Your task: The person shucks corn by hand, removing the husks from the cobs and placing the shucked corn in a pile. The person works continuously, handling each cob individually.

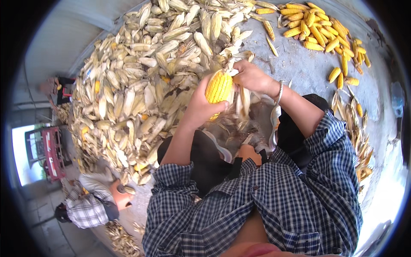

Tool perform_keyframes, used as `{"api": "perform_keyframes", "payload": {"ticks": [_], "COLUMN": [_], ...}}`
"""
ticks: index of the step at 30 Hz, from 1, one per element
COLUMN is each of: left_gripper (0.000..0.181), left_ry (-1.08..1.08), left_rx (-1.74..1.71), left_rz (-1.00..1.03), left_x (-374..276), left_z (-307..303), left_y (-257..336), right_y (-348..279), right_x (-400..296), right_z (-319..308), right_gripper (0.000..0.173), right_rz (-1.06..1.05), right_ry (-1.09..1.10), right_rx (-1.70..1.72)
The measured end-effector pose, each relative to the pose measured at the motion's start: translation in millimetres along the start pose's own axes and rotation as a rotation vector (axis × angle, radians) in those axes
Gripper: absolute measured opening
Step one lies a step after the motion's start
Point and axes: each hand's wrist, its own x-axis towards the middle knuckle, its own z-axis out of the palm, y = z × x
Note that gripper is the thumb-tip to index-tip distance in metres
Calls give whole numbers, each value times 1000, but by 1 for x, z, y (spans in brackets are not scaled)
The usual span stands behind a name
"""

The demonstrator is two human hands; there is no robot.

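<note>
My left hand (205, 104) is wrapped around a yellow ear of corn (219, 86), its kernels bare along most of the length. At the ear's upper end, my right hand (252, 77) grips the pale corn husk (243, 99), whose strips hang down below the fingers. The exact grip of the right fingertips is partly hidden. Beyond my hands and to the left spreads a large heap of corn ears in dry husks (128, 93), a few showing yellow kernels.
Husked yellow ears (316, 29) lie piled at the upper right on the concrete floor (276, 57). Loose husks (356, 138) lie by my right side. At lower left a person in a checked shirt (90, 205) sits on an orange stool (120, 196). Another person (59, 88) and a red vehicle (51, 152) are farther back.
</note>
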Motion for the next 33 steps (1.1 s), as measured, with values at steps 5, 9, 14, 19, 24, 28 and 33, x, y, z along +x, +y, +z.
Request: {"api": "perform_keyframes", "payload": {"ticks": [5, 9, 14, 19, 24, 28, 33], "left_gripper": [58, 46, 34, 35, 41, 45, 46], "left_ry": [187, 47, -101, -181, -45, 15, -25], "left_rx": [310, -32, -335, -492, -268, -100, 99], "left_rz": [-2, -162, -225, -361, -169, -103, -88], "left_x": [12, 12, 16, 11, 3, 5, 3], "left_z": [27, 31, 39, 39, 31, 23, 27], "left_y": [-9, -12, -7, -6, -9, -15, -6], "right_y": [42, 15, 35, 25, 44, 37, 80], "right_x": [17, 7, 11, 9, 2, -22, -12], "right_z": [12, -11, -36, -48, -39, -25, 8], "right_gripper": [13, 7, 10, 12, 14, 40, 25], "right_rz": [-174, -107, -172, 19, -204, 304, 182], "right_ry": [215, 183, 309, 232, -142, -577, -227], "right_rx": [-466, -996, -1204, -1200, -293, 751, 89]}}
